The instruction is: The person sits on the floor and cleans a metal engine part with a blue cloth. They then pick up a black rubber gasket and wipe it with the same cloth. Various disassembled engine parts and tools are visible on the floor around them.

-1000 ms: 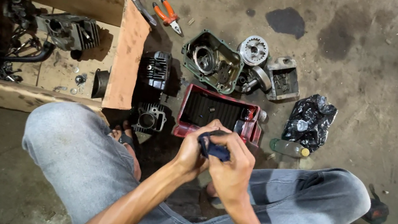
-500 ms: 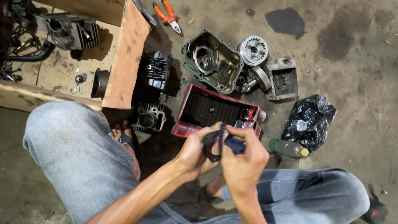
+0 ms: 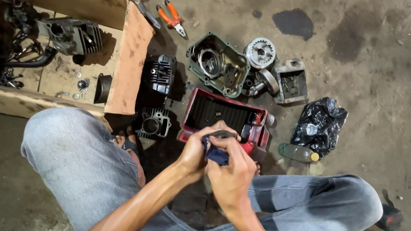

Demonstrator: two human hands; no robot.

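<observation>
Dim, warm, uneven light from above leaves the concrete floor murky; soft shadows pool inside the cardboard box; focus is fair, edges slightly stretched.

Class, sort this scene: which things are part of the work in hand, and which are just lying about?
In hand:
left hand
right hand
dark blue cloth
small dark ring-shaped part

Lying about:
orange-handled pliers
red plastic tray
black plastic bag
green engine cover
cardboard box
</observation>
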